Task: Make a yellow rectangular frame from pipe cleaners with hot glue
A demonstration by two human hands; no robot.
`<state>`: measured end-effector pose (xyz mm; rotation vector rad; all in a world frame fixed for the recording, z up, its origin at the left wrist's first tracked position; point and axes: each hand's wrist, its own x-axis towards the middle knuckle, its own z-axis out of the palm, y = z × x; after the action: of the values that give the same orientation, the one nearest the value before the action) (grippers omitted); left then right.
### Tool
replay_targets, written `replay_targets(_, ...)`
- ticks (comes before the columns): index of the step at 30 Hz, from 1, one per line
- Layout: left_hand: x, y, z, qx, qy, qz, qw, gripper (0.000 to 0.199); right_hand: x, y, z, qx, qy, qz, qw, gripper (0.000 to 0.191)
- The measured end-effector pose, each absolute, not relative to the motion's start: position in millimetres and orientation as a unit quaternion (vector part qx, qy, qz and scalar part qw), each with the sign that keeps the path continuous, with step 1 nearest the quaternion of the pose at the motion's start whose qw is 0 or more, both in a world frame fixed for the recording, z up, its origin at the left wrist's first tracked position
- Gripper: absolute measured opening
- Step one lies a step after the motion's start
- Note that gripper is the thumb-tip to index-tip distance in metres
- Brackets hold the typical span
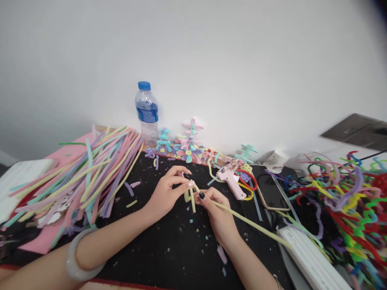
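Over the black mat point(169, 249), my left hand point(171, 189) pinches the bent end of a pale yellow pipe cleaner point(248, 221). My right hand point(216, 209) grips the same pipe cleaner close by, between thumb and fingers. Its end is folded into a small angular loop with a short tail hanging down between the two hands. The long straight part runs out past my right hand toward the lower right, over a white power strip point(311, 257).
Pastel pipe cleaners point(99, 169) lie heaped at left; a tangle of bright ones point(356, 205) is at right. Behind the hands stand a water bottle point(147, 112), finished pipe-cleaner flowers point(189, 153) and a pink glue gun point(232, 181). A phone point(270, 189) and paper cup point(276, 161) are right.
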<state>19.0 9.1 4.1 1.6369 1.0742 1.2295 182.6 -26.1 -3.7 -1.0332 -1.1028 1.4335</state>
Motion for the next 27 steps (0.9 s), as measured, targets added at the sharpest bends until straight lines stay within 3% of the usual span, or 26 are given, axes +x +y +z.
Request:
replay_targets(10,24,2,1,0.646,0.468,0.493,0.348,0.019,177,-30,1,-0.353,-0.325,0.737,0.476,0.025)
replay_targets(18,5,16,6,0.798,0.376,0.438,0.176,0.010,190,-24,3,-0.361,-0.326,0.738,0.467,0.027)
replay_targets(27,-1,22,0,0.866,0.287,0.391,0.126,0.010,199,-21,2,-0.388,-0.339,0.746,0.423,0.029)
